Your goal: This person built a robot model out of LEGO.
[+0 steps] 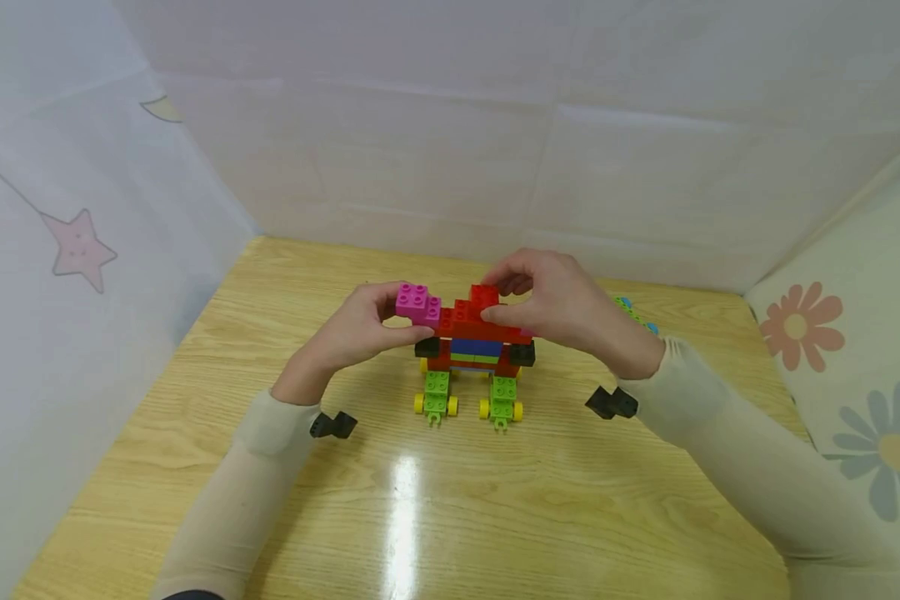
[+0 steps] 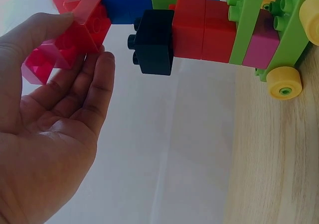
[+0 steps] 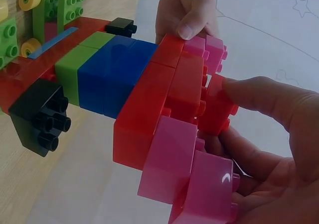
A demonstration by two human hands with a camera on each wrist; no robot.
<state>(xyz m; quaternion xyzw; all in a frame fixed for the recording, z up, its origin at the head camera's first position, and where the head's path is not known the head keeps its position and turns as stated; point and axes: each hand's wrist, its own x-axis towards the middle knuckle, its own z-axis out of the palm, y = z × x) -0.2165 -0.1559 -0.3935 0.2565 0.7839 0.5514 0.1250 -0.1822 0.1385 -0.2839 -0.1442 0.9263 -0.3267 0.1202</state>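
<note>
A toy-brick model (image 1: 476,348) stands upright on the table, with blue and red bricks in its middle. Two green feet with yellow wheels, a left one (image 1: 437,385) and a right one (image 1: 503,390), carry it. Black bricks stick out on both sides, one (image 2: 155,42) near my left hand. My left hand (image 1: 352,329) grips the model's upper left end, thumb on the red brick there, beside stepped pink bricks (image 1: 417,305). With thumb and fingers, my right hand (image 1: 558,304) pinches a red brick (image 3: 214,107) at the top. More pink bricks (image 3: 169,157) show beside that hand.
A green piece with blue dots (image 1: 630,312) lies on the wooden table (image 1: 330,517) behind the right wrist, partly hidden. Pale cloth (image 1: 435,158) hangs at the back and both sides. Small black devices sit at the left wrist (image 1: 333,425) and right wrist (image 1: 612,403).
</note>
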